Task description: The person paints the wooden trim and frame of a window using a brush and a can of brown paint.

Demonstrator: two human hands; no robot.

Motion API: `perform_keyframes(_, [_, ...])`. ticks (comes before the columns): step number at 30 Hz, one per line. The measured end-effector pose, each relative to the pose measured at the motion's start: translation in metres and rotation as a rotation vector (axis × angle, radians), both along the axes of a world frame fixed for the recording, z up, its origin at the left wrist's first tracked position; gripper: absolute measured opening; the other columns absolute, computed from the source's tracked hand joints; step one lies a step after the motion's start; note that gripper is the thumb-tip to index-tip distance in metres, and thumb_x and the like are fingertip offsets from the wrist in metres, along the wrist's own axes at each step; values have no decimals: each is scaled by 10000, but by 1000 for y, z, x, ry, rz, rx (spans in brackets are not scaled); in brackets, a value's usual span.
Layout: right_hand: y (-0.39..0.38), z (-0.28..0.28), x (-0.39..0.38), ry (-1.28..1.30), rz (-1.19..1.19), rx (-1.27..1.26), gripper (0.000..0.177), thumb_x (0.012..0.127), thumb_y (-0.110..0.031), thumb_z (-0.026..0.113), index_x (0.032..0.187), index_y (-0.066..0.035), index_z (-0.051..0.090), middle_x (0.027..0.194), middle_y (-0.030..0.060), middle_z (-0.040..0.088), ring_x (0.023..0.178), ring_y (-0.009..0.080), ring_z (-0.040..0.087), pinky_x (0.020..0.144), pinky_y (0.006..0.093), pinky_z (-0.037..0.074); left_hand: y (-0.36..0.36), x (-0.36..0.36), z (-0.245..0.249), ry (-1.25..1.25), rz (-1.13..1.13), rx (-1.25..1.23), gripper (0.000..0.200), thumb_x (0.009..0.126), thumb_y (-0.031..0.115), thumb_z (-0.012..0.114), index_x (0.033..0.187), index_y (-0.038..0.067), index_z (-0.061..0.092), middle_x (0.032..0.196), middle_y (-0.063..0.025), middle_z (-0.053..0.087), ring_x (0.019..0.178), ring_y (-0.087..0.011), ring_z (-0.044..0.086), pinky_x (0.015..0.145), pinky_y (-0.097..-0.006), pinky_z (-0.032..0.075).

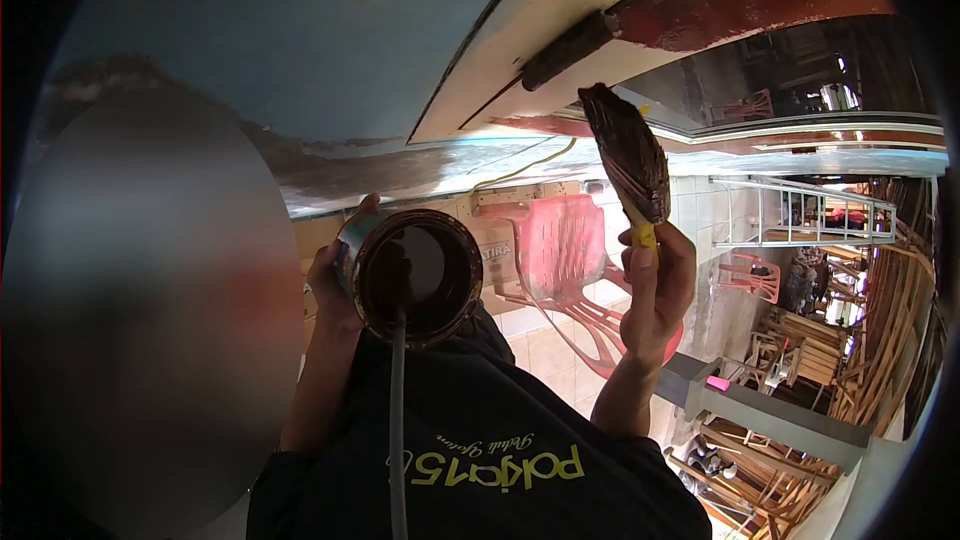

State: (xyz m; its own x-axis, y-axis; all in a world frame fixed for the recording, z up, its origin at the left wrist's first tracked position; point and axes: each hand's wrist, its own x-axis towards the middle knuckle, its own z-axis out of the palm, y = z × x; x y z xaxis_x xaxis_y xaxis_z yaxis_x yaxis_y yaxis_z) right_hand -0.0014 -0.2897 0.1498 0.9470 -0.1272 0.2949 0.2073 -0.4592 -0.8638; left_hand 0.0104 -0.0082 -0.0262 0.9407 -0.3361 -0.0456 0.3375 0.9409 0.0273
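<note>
My left hand [330, 285] is closed around a paint can [470, 280], its round open mouth facing up at me. Dark brown paint coats the can's rim and inner wall, with a pale round patch at the bottom. Raised on the other side, my right hand [660, 290] grips a paintbrush [628, 150] by its yellow handle. The bristles point up and are thick with dark brown paint. Just above the brush tip, a cream panel [500, 60] carries a fresh-looking dark brown stroke [570, 50] beside a reddish-brown painted area [740, 0].
A pale blue wall [300, 30] rises on the left. Below stands a red plastic chair [565, 245] near cardboard boxes [492, 258]. To the right are a metal ladder [800, 212] and stacked wooden pieces [810, 345]. A grey cord [398, 420] runs down over my dark shirt. A blurred oval covers the far left.
</note>
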Motion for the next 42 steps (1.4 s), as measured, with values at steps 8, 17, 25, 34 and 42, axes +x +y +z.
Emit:
perform_keyframes(8, [-2, 13, 20, -81, -24, -109, 255, 948, -46, 532, 1184, 47, 545, 1007, 135, 604, 920, 176, 599, 803, 297, 462, 3, -2, -1, -2, 77, 51, 767, 894, 388, 548, 1467, -17, 240, 1249, -214, 568, 1134, -323, 589, 965, -455, 521])
perform_keyframes(17, [-6, 18, 26, -152, -91, -203, 264, 944, -30, 519, 1192, 59, 540, 1029, 151, 611, 908, 181, 608, 784, 286, 474, 8, -4, -3, 34, 55, -20, 694, 859, 294, 585, 1441, 34, 310, 1279, -238, 533, 1159, -343, 577, 964, -478, 515])
perform_keyframes(25, [-2, 17, 24, -158, -23, -230, 273, 913, 23, 538, 1182, 63, 554, 1028, 147, 608, 918, 180, 593, 816, 285, 465, 8, -3, 0, 26, 41, 32, 693, 862, 312, 570, 1446, 41, 314, 1282, -209, 544, 1170, -332, 572, 982, -476, 496])
perform_keyframes(34, [-8, 20, 18, -134, -104, -151, 269, 930, 15, 498, 1191, 66, 541, 1055, 162, 603, 925, 183, 601, 803, 281, 474, 9, -4, -10, -5, 69, 32, 722, 888, 386, 545, 1457, 25, 286, 1270, -224, 553, 1164, -334, 575, 970, -468, 514])
perform_keyframes(42, [1, 21, 22, -189, -167, -205, 268, 940, 0, 510, 1199, 66, 527, 1044, 155, 601, 921, 187, 605, 807, 288, 478, 7, -7, -7, -4, 91, 192, 779, 886, 467, 550, 1459, 11, 285, 1300, -251, 530, 1191, -349, 552, 996, -495, 490])
